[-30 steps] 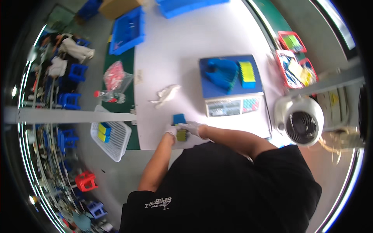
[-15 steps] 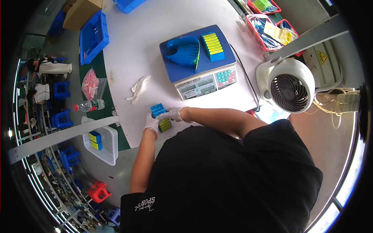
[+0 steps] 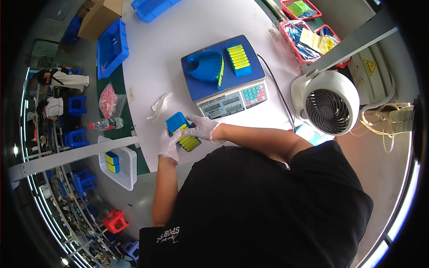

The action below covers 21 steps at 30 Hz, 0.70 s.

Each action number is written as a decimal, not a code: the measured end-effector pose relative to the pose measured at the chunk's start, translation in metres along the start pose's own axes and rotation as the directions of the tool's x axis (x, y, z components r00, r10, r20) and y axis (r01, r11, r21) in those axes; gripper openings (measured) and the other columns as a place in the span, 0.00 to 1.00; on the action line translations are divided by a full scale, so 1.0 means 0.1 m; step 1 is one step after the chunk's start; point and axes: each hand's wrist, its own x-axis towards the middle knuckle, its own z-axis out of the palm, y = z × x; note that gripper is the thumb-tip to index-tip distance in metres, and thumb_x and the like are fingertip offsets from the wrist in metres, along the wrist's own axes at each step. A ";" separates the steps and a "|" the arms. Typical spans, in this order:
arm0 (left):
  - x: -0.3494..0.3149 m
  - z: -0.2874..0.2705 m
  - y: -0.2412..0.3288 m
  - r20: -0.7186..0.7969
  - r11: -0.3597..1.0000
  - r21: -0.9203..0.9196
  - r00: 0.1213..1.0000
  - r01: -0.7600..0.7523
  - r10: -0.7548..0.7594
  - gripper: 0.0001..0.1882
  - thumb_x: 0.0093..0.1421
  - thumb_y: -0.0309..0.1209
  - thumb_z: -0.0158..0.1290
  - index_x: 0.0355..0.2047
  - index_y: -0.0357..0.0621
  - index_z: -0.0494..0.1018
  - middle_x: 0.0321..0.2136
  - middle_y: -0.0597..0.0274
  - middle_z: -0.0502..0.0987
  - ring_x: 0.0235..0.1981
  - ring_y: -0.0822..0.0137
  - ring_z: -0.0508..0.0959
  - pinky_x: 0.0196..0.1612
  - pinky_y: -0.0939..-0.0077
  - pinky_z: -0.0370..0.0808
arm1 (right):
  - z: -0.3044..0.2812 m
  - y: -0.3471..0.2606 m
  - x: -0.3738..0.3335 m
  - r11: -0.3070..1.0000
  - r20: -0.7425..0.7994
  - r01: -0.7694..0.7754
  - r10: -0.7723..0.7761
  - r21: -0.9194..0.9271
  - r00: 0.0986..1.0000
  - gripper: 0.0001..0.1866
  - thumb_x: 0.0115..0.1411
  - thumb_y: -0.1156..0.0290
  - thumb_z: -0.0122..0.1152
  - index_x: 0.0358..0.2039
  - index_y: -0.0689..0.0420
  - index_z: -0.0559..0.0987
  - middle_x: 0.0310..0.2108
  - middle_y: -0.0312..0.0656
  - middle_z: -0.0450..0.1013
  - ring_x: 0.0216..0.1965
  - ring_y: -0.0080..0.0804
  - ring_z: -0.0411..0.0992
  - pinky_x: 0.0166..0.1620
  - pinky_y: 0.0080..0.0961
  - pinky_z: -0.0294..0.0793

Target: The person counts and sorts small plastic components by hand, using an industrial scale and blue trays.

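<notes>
A stack of blue pieces with yellow strips (image 3: 190,142) is in my gloved hands, just above the near part of the white table. From its left side my left hand (image 3: 169,146) grips it, the fingers partly hidden by the stack. My right hand (image 3: 203,128) reaches in from the right, thumb and fingers on the stack near its plain blue part (image 3: 177,121). Beyond them stands a weighing scale (image 3: 192,91) with a blue platform. On the platform lie a fanned row of blue pieces with yellow edges (image 3: 206,66) and a straight blue-and-yellow stack (image 3: 239,60).
A crumpled white glove (image 3: 160,106) lies left of the scale. To the left are a bottle (image 3: 107,124), a pink bag (image 3: 108,102), a white basket (image 3: 129,172) with blue-and-yellow stacks, and a blue tray (image 3: 124,49). A white fan (image 3: 328,107) and red baskets (image 3: 286,38) stand right.
The held stack has turned, showing more of its yellow strips and its plain blue side. My left hand has shifted slightly left, and my right fingers are more spread. The whole view has shifted slightly.
</notes>
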 end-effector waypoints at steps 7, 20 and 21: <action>0.24 -0.92 -0.80 -0.306 0.956 0.031 0.913 0.291 -0.268 0.20 0.53 0.23 0.57 0.47 0.45 0.66 0.38 0.61 0.75 0.40 0.63 0.75 0.46 0.64 0.73 | -0.32 0.13 -0.27 0.967 0.206 0.118 -0.071 -0.228 0.976 0.29 0.60 0.49 0.51 0.50 0.63 0.71 0.43 0.50 0.73 0.44 0.47 0.72 0.48 0.33 0.70; 0.45 -1.19 -0.72 -0.599 0.763 0.533 0.800 0.365 0.036 0.28 0.49 0.38 0.61 0.46 0.33 0.70 0.43 0.50 0.74 0.45 0.57 0.74 0.49 0.62 0.68 | -0.78 0.23 -0.64 0.989 -0.084 -0.149 0.147 -0.018 0.986 0.24 0.61 0.52 0.50 0.42 0.62 0.76 0.29 0.46 0.76 0.30 0.35 0.74 0.37 0.30 0.72; 0.45 -1.13 -0.62 -0.595 0.647 0.676 0.779 0.352 0.197 0.27 0.50 0.39 0.60 0.46 0.34 0.70 0.43 0.47 0.73 0.46 0.54 0.73 0.49 0.61 0.68 | -0.81 0.29 -0.64 0.988 -0.139 -0.155 0.153 -0.006 0.978 0.22 0.61 0.54 0.51 0.39 0.63 0.76 0.25 0.44 0.74 0.25 0.32 0.73 0.33 0.28 0.72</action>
